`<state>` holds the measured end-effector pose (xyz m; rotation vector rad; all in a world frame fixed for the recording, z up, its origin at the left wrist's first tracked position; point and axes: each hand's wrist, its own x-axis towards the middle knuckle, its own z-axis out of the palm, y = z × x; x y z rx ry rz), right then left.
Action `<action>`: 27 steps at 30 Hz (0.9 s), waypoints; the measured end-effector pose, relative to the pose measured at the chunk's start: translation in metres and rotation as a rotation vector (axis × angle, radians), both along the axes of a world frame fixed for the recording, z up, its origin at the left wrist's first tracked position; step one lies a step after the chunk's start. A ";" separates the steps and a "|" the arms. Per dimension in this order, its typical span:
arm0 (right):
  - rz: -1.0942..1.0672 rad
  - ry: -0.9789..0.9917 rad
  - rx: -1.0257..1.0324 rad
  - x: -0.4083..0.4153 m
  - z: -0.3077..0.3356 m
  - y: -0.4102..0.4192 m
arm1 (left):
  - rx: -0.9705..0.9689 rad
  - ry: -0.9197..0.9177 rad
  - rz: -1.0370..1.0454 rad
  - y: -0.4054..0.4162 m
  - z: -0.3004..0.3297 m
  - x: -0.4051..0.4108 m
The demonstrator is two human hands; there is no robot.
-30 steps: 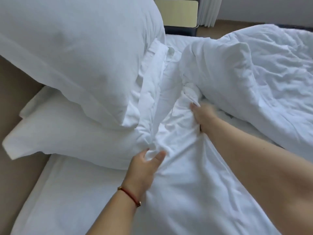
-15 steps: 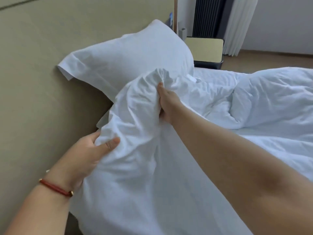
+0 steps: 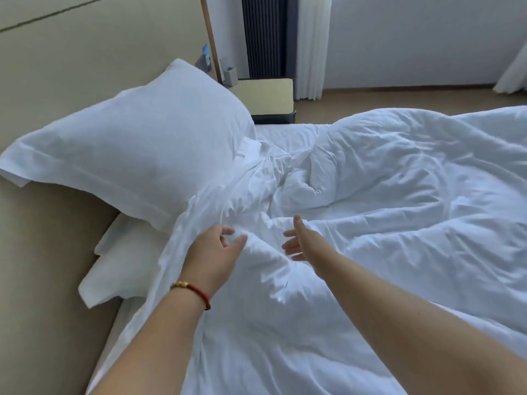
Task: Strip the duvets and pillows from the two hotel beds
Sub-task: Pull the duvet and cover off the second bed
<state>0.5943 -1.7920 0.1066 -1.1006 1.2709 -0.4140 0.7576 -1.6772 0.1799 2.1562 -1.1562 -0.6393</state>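
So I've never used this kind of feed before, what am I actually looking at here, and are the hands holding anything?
One camera, worn on the person's head, looks forward and down, so the two bare arms come in from the bottom. The left hand, with a red bracelet on its wrist, and the right hand are both open over the rumpled white duvet; neither grips it. Two white pillows sit at the left against the beige headboard: the top pillow resting on the lower pillow. A nightstand stands behind the bed.
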 end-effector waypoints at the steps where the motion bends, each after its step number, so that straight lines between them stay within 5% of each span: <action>1: -0.053 0.032 0.013 -0.025 -0.008 0.002 | 0.019 0.018 -0.073 -0.010 -0.005 -0.019; 7: -0.326 0.231 0.002 -0.189 -0.040 0.031 | 0.180 0.065 -0.441 -0.038 -0.046 -0.147; 11: -0.304 0.372 -0.015 -0.282 -0.056 0.070 | 0.308 0.114 -0.636 -0.027 -0.086 -0.226; 15: -0.004 0.460 0.001 -0.343 -0.076 0.111 | 0.521 0.186 -0.761 -0.001 -0.132 -0.283; 21: 0.646 0.571 -0.167 -0.380 -0.115 0.139 | 0.603 -0.042 -0.919 0.047 -0.189 -0.327; 27: 0.763 0.762 -0.487 -0.380 -0.150 0.136 | 0.454 -0.400 -0.891 0.063 -0.221 -0.325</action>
